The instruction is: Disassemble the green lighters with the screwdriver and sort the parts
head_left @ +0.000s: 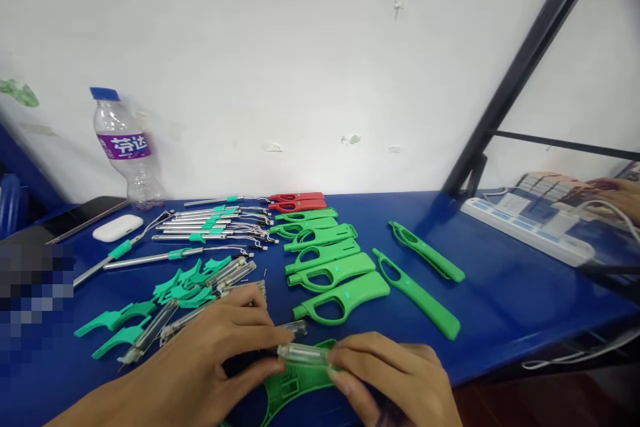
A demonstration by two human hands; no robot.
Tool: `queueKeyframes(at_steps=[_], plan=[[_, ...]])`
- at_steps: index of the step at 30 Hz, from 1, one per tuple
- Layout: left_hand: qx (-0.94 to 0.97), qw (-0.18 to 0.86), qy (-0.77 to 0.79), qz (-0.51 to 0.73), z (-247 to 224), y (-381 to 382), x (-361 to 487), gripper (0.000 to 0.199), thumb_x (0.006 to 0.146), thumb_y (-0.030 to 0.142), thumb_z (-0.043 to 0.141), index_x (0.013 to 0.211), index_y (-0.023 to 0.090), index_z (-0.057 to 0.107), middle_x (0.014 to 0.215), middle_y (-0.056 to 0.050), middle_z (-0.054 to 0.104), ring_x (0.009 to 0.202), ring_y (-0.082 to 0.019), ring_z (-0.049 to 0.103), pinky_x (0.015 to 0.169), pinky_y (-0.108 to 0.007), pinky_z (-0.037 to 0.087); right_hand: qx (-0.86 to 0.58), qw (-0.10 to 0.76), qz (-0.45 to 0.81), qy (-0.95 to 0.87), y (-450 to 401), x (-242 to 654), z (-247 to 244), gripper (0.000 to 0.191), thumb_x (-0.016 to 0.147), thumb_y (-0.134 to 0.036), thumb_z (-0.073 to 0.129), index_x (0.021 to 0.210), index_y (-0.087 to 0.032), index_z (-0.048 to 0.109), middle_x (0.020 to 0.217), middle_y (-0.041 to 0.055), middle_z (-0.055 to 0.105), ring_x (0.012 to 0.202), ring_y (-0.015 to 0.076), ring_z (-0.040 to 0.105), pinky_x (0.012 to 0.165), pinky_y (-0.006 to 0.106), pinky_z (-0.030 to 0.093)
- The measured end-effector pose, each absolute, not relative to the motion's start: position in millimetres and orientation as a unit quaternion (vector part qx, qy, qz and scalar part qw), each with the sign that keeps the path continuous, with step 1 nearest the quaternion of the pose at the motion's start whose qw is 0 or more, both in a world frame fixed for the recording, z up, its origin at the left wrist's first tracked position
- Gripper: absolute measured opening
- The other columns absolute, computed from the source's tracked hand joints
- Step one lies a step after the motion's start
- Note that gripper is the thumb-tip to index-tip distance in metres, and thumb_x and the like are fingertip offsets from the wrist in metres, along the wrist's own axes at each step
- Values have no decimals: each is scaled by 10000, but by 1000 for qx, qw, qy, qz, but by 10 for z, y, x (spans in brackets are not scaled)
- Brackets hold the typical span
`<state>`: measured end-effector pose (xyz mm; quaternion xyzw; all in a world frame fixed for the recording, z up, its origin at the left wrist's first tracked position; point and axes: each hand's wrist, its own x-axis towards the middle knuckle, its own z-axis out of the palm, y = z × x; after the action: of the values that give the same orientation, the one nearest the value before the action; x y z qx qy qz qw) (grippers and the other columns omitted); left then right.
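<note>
My left hand (235,340) and my right hand (390,373) pinch opposite ends of a clear plastic lighter fuel tank (306,353). The tank lies roughly level over an open green lighter shell half (290,383), whose inner side faces up. My fingers cover parts of both; whether the tank touches the shell I cannot tell. Another clear tank (299,327) shows just beyond my left fingertips. Past my left hand lie more clear tanks (150,333) and a pile of teal triggers (185,287). Green lighter shells (357,290) form a column beyond my hands.
Metal lighter rods (155,257) with wires lie at the back left, beside red shells (300,203). Two green shells (423,300) lie to the right. A bottle (127,153), white case (117,228) and phone (87,217) stand left; a power strip (525,230) lies right, near another person's hand (620,193).
</note>
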<state>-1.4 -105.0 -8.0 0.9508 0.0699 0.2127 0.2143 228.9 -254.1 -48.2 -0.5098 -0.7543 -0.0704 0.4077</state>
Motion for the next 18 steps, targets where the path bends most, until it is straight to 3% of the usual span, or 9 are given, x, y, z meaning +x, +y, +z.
queueKeyframes(at_steps=[3, 5, 7, 10, 18], plan=[[952, 209, 74, 210, -102, -1042, -19, 172, 1050, 191, 585, 987, 252, 734, 875, -8, 746, 808, -167, 633, 762, -309, 518, -528, 334, -86, -776, -2581, 2333, -532, 285, 1045, -385, 680, 1307, -272, 684, 1191, -21, 783, 831, 92, 794, 675, 170, 600], [952, 208, 85, 210, -127, -1032, -31, 172, 1041, 175, 606, 1098, 266, 741, 864, 6, 735, 802, -160, 632, 807, -318, 513, -546, 305, -102, -774, -2598, 2335, -559, 331, 1069, -477, 614, 1342, -295, 661, 1227, -18, 774, 806, 101, 795, 618, 197, 596], [950, 213, 99, 205, -146, -1023, -47, 219, 1036, 164, 622, 1191, 280, 724, 852, 21, 718, 807, -158, 626, 850, -330, 497, -567, 287, -102, -765, -2610, 2330, -571, 346, 1082, -543, 551, 1321, -319, 663, 1230, -17, 770, 800, 114, 795, 564, 218, 577], [949, 229, 113, 185, -144, -1014, -71, 193, 1031, 164, 633, 1158, 283, 719, 864, 30, 703, 857, -163, 622, 865, -330, 479, -588, 271, -78, -758, -2626, 2331, -585, 346, 1071, -607, 522, 1210, -335, 686, 1273, -33, 753, 810, 125, 796, 557, 241, 584], [934, 230, 104, 252, -133, -960, -96, 262, 1031, 160, 650, 1232, 320, 700, 885, 70, 696, 828, -131, 603, 896, -317, 448, -590, 293, 5, -753, -2594, 2336, -563, 269, 1063, -565, 567, 1037, -318, 672, 1314, -51, 747, 963, 153, 801, 664, 245, 606]])
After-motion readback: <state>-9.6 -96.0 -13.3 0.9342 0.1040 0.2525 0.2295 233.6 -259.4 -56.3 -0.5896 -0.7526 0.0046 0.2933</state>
